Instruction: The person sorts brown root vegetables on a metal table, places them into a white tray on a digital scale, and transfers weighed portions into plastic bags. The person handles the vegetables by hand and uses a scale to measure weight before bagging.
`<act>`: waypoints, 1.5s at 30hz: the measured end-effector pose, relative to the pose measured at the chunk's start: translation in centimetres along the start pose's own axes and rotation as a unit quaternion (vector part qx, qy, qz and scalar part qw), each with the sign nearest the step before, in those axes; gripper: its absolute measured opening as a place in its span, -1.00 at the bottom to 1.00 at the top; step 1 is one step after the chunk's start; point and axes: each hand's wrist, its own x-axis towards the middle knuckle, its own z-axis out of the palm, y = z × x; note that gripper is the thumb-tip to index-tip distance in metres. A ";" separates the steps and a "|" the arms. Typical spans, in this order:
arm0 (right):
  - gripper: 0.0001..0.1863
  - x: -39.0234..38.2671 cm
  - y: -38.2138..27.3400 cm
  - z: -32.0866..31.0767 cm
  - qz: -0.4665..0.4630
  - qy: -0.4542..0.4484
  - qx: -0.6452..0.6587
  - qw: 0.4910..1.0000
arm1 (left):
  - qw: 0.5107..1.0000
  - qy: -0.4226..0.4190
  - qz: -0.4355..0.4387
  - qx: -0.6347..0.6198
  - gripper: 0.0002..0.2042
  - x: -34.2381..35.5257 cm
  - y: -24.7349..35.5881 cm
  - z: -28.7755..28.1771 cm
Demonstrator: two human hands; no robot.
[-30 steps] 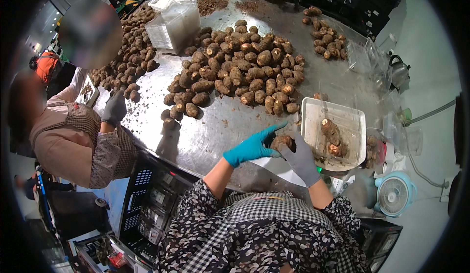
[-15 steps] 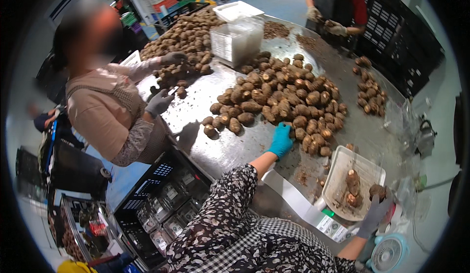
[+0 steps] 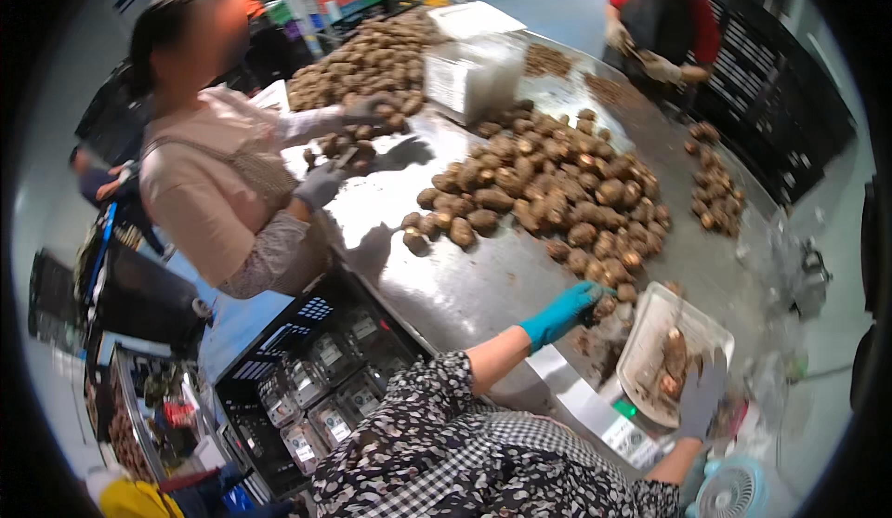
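My left hand (image 3: 567, 316), in a teal glove, is closed on a small brown taro (image 3: 604, 309) between the large pile of taros (image 3: 557, 179) and a white tray (image 3: 637, 383). My right hand (image 3: 702, 399), in a grey glove, reaches over the tray's right side. Its fingers curve around a brown taro, partly hidden and blurred, beside other taros (image 3: 674, 349) lying in the tray. The tray rests on a device with a green lit display (image 3: 625, 408). A white paper strip with labels (image 3: 627, 439) lies in front.
At the left, a co-worker in grey gloves (image 3: 321, 186) handles taros beside another heap (image 3: 367, 58). Another person stands across the metal table (image 3: 437, 286). Stacked clear containers (image 3: 474, 77) stand at the back. A black crate of packs (image 3: 316, 369) and a small fan (image 3: 729, 490) are near me.
My left hand has moved right from the pile's front edge toward the tray, now carrying a taro. My right hand has moved slightly left, bringing its taro down over the tray.
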 end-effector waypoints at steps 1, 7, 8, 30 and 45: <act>-0.67 0.1 0.5 0.5 0.016 0.041 0.022 0.999 | 1.000 -0.017 0.014 0.012 -0.57 -0.3 0.6 0.8; -0.66 0.5 -8.7 -3.4 0.039 0.062 0.377 0.923 | 0.987 -0.114 0.111 0.013 -0.40 -2.4 3.0 6.0; -0.64 0.9 -10.4 -4.0 -0.003 0.022 0.416 0.909 | 0.984 -0.122 0.125 0.018 -0.36 -2.7 3.2 6.4; -0.39 0.9 -11.9 -2.8 0.106 -0.239 0.744 0.615 | 0.993 -0.076 0.083 0.030 -0.45 -4.5 1.4 7.0; -0.54 0.6 -7.2 -4.0 0.090 0.133 0.406 0.899 | 0.978 -0.052 0.101 0.172 -0.70 -3.8 -1.0 6.9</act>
